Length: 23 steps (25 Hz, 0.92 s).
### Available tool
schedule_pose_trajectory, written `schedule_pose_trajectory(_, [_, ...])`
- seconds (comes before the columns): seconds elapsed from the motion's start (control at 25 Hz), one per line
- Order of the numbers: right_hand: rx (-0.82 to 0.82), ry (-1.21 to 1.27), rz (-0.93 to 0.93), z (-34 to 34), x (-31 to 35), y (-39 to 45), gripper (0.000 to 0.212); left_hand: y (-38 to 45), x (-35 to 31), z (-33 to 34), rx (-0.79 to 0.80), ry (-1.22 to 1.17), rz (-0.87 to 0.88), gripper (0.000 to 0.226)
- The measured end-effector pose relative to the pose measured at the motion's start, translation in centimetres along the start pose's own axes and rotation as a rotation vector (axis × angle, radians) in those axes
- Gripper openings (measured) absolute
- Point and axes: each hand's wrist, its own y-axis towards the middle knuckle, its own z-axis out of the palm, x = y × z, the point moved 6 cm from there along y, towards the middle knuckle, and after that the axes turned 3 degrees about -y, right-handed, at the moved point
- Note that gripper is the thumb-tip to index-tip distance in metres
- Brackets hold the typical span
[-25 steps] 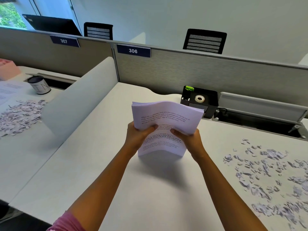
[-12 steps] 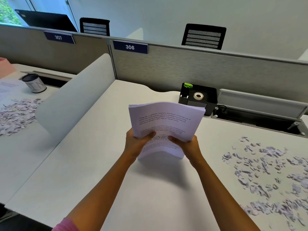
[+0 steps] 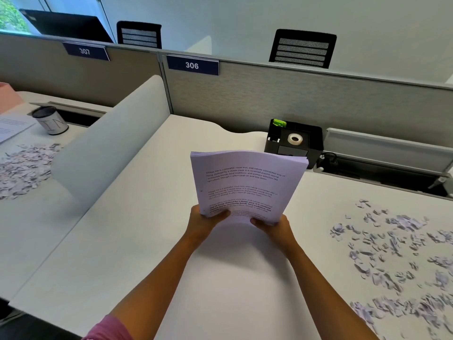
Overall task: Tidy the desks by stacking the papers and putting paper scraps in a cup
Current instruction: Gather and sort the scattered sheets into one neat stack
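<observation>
Now my left hand (image 3: 203, 220) and right hand (image 3: 274, 228) clasp the paper stack (image 3: 245, 185) by its lower edge, upright above the desk (image 3: 152, 217), scraps (image 3: 397, 253) lying right of the stack.

Both bare forearms reach forward from the bottom of the view and converge toward the middle. The left hand (image 3: 204, 223) and right hand (image 3: 274, 228) face each other, level, a short gap between them. Each is closed on a lower corner of a stack of papers (image 3: 245, 185), thumbs on top, fingers hidden beneath
</observation>
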Motion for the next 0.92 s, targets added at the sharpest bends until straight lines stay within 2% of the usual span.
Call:
schedule_pose_trajectory(0.2, [0.022, -0.125, -0.027, -0.3, -0.5, 0.1, 0.032, 0.3, 1.8, -0.5, 0.035, 0.136, 0.016, 0.046])
schedule_pose_trajectory(0.32, [0.013, -0.137, -0.039, -0.3, -0.3, 0.4, 0.025, 0.9, 2.0, -0.6, 0.04, 0.156, -0.005, 0.041])
schedule_pose_trajectory(0.4, [-0.008, -0.143, -0.022, -0.3, -0.8, 0.9, 0.026, 1.4, 1.8, -0.8, 0.037, 0.158, -0.061, 0.038])
schedule_pose_trajectory(0.52, [-0.008, -0.122, 0.049, 0.6, -1.3, 1.6, 0.028, 2.8, 2.0, -1.9, 0.06, 0.209, -0.179, 0.046])
schedule_pose_trajectory(0.68, [-0.025, -0.249, 0.064, 2.4, -1.3, 2.9, 0.024, 4.9, 3.3, -4.0, 0.133, 0.299, -0.33, 0.054])
schedule_pose_trajectory(0.8, [-0.06, -0.236, 0.091, 3.3, -1.8, 4.2, 0.033, 6.4, 3.5, -5.0, 0.128, 0.332, -0.388, 0.054])
schedule_pose_trajectory(0.92, [-0.059, -0.216, 0.127, 3.3, -1.9, 5.4, 0.014, 8.7, 3.0, -6.1, 0.044, 0.365, -0.406, 0.054])
